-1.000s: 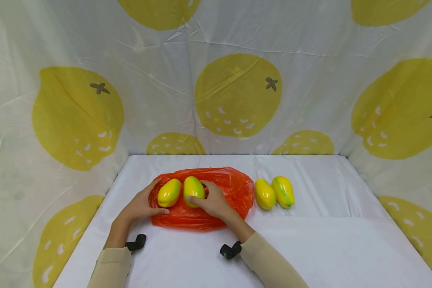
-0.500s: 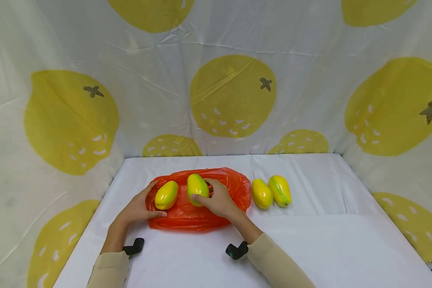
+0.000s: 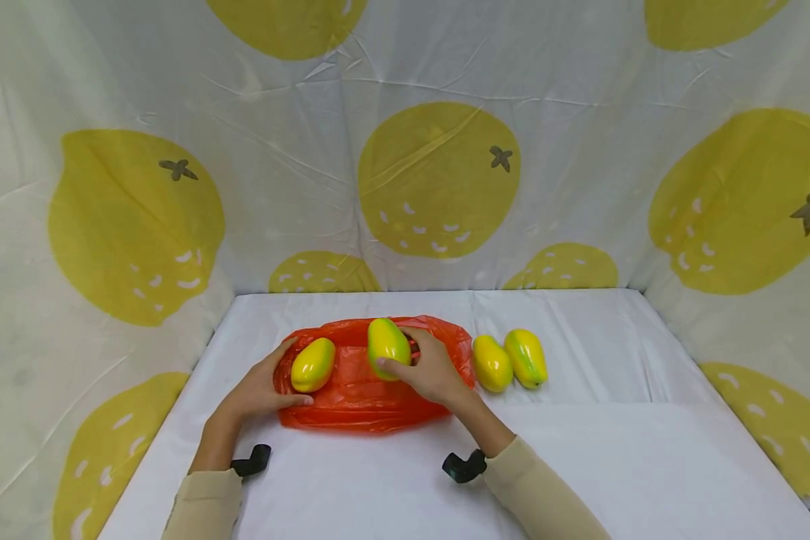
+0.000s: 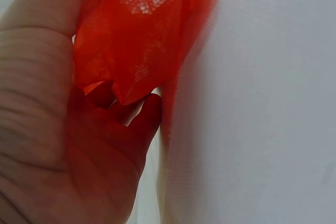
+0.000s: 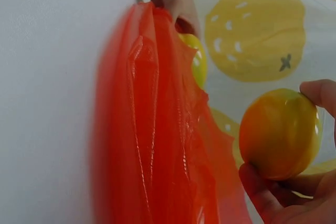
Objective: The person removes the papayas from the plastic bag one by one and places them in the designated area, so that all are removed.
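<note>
In the head view my right hand (image 3: pixel 433 369) pinches a glossy yellow-green papaya (image 3: pixel 388 346) between thumb and fingers, raised over the red plastic bag (image 3: pixel 371 411). The right wrist view shows this papaya (image 5: pixel 278 135) apart from the bag's edge. My left hand (image 3: pixel 256 388) holds the bag's left end, its fingers at the far edge and thumb at the near edge. In the left wrist view the red film (image 4: pixel 142 40) partly covers the curled fingers. A second papaya (image 3: pixel 313 365) lies in the bag's left part, between my left thumb and fingers.
Two more papayas, one plain yellow (image 3: pixel 492 364) and one green-streaked (image 3: pixel 526 358), lie side by side just right of the bag. White cloth (image 3: pixel 351 487) covers the table. Lemon-printed curtains (image 3: pixel 297 187) stand at the back and sides.
My right hand has moved right and lifted the papaya, away from the one in the bag's left part. The left hand still holds the bag's left end.
</note>
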Available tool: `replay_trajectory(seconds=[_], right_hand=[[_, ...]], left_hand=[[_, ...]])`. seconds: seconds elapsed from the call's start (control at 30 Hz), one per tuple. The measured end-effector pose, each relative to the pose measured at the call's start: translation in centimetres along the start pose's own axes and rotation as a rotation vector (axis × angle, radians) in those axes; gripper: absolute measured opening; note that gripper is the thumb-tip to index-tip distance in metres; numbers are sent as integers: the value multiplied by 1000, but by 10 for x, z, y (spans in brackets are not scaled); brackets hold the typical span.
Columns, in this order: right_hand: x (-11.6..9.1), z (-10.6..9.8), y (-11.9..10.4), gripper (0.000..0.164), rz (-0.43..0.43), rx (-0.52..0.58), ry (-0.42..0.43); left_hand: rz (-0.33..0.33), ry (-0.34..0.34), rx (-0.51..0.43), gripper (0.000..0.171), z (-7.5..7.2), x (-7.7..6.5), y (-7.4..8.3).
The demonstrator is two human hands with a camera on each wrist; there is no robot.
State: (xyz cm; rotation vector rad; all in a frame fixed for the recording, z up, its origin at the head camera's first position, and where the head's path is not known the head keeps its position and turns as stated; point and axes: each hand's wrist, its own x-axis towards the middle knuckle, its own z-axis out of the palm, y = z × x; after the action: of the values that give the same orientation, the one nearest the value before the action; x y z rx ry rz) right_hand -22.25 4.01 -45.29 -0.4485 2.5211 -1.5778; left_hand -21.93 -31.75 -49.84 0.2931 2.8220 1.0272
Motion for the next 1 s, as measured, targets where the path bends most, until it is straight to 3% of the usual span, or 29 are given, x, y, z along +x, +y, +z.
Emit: replay_trajectory(seconds=[0.4,1.0], right_hand=[[-8,-31,8,77,31,-62,97],[-16,-70,21,76,30,-66,141]], left_hand=[[-2,3,10,124,1,1,-3],[-16,3,5,125,0,0,1]])
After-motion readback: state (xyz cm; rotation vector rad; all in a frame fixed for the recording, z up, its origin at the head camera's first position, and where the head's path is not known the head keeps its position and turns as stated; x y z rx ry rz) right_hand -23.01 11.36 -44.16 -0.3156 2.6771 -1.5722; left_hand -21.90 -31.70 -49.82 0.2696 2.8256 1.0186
